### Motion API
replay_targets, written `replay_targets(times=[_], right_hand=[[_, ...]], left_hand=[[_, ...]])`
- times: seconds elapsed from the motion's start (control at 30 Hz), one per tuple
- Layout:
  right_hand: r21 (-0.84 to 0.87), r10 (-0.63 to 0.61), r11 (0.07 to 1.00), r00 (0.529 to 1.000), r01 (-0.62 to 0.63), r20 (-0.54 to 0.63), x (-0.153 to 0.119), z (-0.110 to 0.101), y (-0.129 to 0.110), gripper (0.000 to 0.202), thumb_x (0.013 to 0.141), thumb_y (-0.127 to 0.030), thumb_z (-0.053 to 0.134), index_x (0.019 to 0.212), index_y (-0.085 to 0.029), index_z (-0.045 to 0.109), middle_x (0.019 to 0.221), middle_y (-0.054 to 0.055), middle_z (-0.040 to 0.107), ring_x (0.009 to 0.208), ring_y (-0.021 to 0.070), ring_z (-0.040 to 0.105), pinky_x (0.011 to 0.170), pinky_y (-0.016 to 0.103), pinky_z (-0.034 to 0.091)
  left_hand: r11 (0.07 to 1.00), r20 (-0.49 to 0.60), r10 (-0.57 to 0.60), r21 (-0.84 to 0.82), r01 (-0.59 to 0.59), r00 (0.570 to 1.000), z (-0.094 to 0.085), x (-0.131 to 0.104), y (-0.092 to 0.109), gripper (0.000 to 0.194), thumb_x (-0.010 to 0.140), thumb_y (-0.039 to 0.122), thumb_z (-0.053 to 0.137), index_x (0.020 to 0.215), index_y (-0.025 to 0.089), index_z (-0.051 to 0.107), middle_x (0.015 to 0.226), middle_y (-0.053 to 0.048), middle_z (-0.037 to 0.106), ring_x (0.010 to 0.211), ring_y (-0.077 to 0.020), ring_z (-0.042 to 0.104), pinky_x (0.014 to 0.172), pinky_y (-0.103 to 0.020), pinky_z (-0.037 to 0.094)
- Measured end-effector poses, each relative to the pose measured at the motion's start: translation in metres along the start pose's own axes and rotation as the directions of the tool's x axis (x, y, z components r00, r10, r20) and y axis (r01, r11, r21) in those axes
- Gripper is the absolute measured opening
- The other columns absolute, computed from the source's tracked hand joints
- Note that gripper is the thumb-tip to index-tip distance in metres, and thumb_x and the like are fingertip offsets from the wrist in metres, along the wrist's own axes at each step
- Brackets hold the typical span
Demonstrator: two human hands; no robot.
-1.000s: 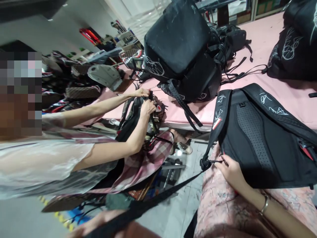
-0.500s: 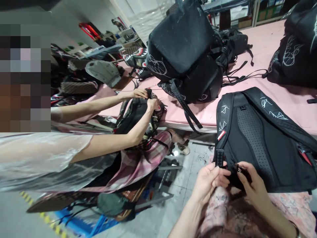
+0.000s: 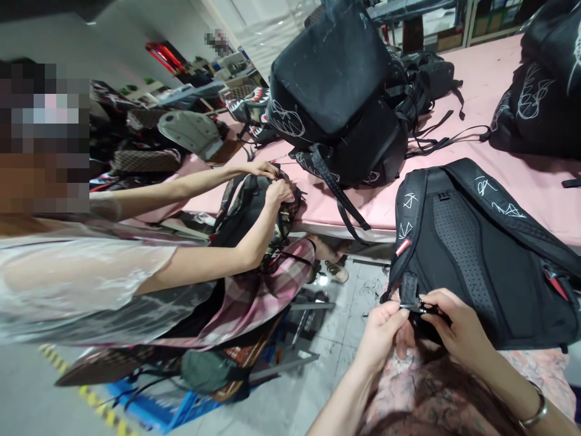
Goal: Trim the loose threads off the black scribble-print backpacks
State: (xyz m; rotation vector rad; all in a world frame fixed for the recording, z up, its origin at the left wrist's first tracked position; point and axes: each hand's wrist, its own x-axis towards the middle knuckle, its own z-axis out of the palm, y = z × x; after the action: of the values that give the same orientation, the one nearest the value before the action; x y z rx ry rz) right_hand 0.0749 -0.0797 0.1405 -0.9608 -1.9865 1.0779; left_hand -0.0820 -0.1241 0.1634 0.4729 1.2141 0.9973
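A black backpack (image 3: 481, 242) with white scribbled lines rests back panel up, partly over my lap and against the table edge. At its lower left corner, my left hand (image 3: 385, 330) pinches the end of a short black webbing strap (image 3: 410, 287). My right hand (image 3: 454, 321) closes thumb and fingertips on a small dark piece with a metallic glint (image 3: 424, 307), which meets the strap end. Its exact kind is too small to make out. The fingertips of both hands are nearly touching.
A pink-covered table (image 3: 376, 203) carries a stack of black backpacks (image 3: 336, 79) and more black bags (image 3: 540, 97) at the right. To the left, another person's hands (image 3: 276, 181) work on a camouflage bag (image 3: 247, 206). A blue crate (image 3: 181, 412) sits on the floor.
My right hand has moved left, bringing the small dark piece against the strap end. The strap has shifted slightly right. Beside me, the other person's hands have moved a little.
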Motion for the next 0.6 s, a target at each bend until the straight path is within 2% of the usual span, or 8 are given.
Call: replay_targets(times=[0.17, 0.27, 0.4, 0.47, 0.6], right_hand=[[-0.057, -0.031, 0.998, 0.998, 0.027, -0.060, -0.002, -0.002, 0.003, 0.013, 0.088, -0.021, 0.044, 0.092, -0.021, 0.056, 0.090, 0.006, 0.061, 0.083, 0.0194, 0.057, 0.074, 0.032, 0.046], [0.003, 0.033, 0.999, 0.996, -0.033, -0.082, -0.004, -0.005, 0.005, 0.013, 0.088, -0.025, 0.045, 0.092, -0.021, 0.057, 0.089, 0.006, 0.061, 0.083, 0.0198, 0.058, 0.072, 0.031, 0.047], [0.025, 0.100, 0.995, 0.995, -0.099, -0.017, -0.003, -0.008, 0.008, 0.018, 0.086, -0.026, 0.047, 0.101, -0.021, 0.055, 0.095, 0.007, 0.060, 0.086, 0.0210, 0.057, 0.075, 0.032, 0.047], [0.018, 0.074, 0.997, 0.997, -0.074, 0.005, -0.002, -0.008, 0.010, 0.018, 0.086, -0.025, 0.046, 0.101, -0.021, 0.055, 0.096, 0.008, 0.059, 0.088, 0.0213, 0.056, 0.076, 0.033, 0.047], [-0.024, -0.001, 1.000, 0.999, 0.000, -0.053, -0.003, -0.005, 0.011, 0.014, 0.087, -0.022, 0.045, 0.095, -0.022, 0.057, 0.093, 0.006, 0.061, 0.086, 0.0201, 0.057, 0.075, 0.032, 0.047]], left_hand=[[0.999, 0.044, -0.013, -0.030, 0.014, 0.999, 0.000, 0.001, 0.001, 0.030, 0.072, 0.037, 0.061, 0.062, 0.012, 0.049, 0.039, 0.001, 0.054, 0.023, -0.0042, 0.037, 0.026, -0.014, 0.018], [0.995, 0.037, 0.000, -0.104, 0.004, 0.999, -0.003, 0.004, 0.003, 0.029, 0.071, 0.037, 0.063, 0.065, 0.011, 0.051, 0.036, 0.004, 0.049, 0.023, -0.0022, 0.032, 0.027, -0.014, 0.013], [0.993, 0.037, 0.014, -0.117, -0.009, 0.999, -0.005, 0.005, 0.004, 0.029, 0.071, 0.036, 0.063, 0.067, 0.010, 0.053, 0.036, 0.005, 0.047, 0.023, -0.0018, 0.031, 0.027, -0.015, 0.011], [0.994, 0.032, 0.020, -0.107, -0.016, 0.999, -0.005, 0.005, 0.003, 0.028, 0.072, 0.036, 0.062, 0.066, 0.010, 0.053, 0.037, 0.004, 0.049, 0.023, -0.0024, 0.032, 0.028, -0.016, 0.011], [0.996, 0.024, 0.031, -0.084, -0.029, 0.999, -0.005, 0.005, 0.000, 0.032, 0.071, 0.039, 0.063, 0.061, 0.012, 0.050, 0.035, 0.003, 0.050, 0.023, -0.0029, 0.033, 0.029, -0.017, 0.009]])
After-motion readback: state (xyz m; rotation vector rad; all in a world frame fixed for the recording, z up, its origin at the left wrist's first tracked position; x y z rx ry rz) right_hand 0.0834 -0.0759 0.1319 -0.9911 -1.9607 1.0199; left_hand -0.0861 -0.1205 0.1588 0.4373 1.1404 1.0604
